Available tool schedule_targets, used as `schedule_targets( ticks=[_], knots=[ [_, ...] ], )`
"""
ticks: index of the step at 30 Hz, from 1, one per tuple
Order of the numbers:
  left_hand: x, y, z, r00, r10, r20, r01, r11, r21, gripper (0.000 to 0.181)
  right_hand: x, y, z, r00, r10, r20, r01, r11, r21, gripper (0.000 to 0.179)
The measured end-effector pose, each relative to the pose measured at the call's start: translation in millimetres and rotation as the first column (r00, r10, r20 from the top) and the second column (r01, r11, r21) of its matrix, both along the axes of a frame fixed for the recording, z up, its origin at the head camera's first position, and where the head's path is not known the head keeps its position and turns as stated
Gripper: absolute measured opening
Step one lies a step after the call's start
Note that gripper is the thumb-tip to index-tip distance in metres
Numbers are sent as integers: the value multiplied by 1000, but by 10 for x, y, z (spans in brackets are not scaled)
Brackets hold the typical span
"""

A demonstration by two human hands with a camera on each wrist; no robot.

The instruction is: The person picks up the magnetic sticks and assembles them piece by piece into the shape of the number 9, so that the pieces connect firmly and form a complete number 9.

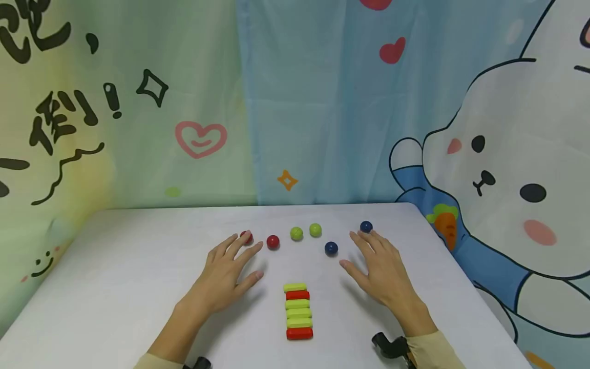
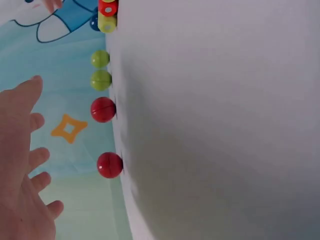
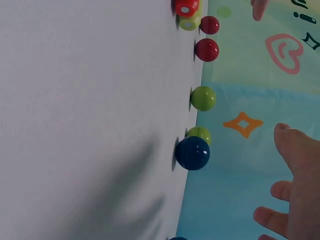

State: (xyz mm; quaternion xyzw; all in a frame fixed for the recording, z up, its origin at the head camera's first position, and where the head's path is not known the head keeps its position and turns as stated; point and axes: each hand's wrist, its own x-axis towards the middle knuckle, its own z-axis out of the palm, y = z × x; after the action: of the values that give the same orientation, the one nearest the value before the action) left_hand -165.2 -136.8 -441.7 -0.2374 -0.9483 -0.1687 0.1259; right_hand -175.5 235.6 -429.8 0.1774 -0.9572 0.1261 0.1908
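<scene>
My left hand (image 1: 220, 277) hovers over the left of the table, fingers spread, holding nothing. Its fingertips are nearest a red ball (image 1: 247, 237), partly hidden behind them, and a second red ball (image 1: 273, 242). On the other side my right hand (image 1: 383, 271) is also spread and holds nothing, with a dark blue ball (image 1: 366, 226) just beyond its fingertips and another blue ball (image 1: 331, 248) to its left. Two green balls (image 1: 296, 233) lie between the pairs. A column of red and yellow-green rods (image 1: 299, 311) lies between the hands.
The white table (image 1: 138, 246) ends at a printed curtain (image 1: 295, 102) at the back. Black wrist mounts (image 1: 391, 346) sit at both wrists, near the front edge. A large cartoon figure (image 1: 498, 169) is printed on the right side of the curtain.
</scene>
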Motion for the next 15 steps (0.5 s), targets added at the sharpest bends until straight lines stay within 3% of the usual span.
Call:
schedule_targets(
  ticks=[10, 15],
  knots=[
    [1, 43, -12, 996, -45, 76, 39, 996, 84, 58, -47, -53, -146, 998, 49, 47, -44, 994, -102, 63],
    [17, 50, -39, 992, -56, 113, 46, 995, 93, 55, -58, -106, -190, 996, 82, 28, -78, 989, -125, 60]
  ],
)
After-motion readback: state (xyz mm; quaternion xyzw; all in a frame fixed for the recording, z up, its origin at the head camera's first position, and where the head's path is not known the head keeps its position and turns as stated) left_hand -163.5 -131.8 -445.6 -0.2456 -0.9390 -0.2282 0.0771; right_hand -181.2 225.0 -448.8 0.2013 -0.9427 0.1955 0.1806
